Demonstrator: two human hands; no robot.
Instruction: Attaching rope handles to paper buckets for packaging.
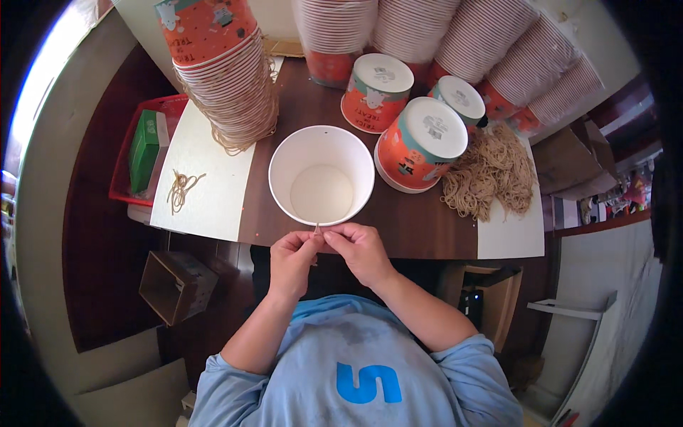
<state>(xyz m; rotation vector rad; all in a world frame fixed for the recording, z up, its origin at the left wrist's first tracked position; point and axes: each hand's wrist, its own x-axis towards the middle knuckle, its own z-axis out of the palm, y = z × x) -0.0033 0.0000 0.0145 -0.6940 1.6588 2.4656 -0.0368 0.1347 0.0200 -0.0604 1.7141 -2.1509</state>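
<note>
1. Left hand (290, 262) & right hand (358, 250): both closed in a pinch, thumbs to fingertips, side by side at table's front edge; they grip a thin pale strand (317, 229) right at the bucket's near rim; exact kind of strand too small to tell.
2. Round white-lined paper bucket (284, 160): mouth up, mid-table, just beyond the fingertips; sm. dark hole shows nr its far rim.
3. Dark-brown wood-grain tabletop (427, 231), w/ white panels (206, 213) at L & R ends; bucket stands on the brown part.
4. L side: tall stack of orange printed paper buckets (213, 35), upside down, w/ beige cord loops hanging round it; sm. loose bundle of beige cord (183, 188) lies on the white panel.
5. R side: three upturned orange-&-green buckets w/ white bases (413, 153), nearest one just beside the white-lined bucket; big tangled heap of beige cord (491, 171) next to them.
6. Rear: plastic-wrapped bucket stacks (416, 32) in a row.
7. Far L: red plastic basket (122, 171) w/ green box (144, 149) inside; open brown cardboard box (192, 285) below, nr the table.
</note>
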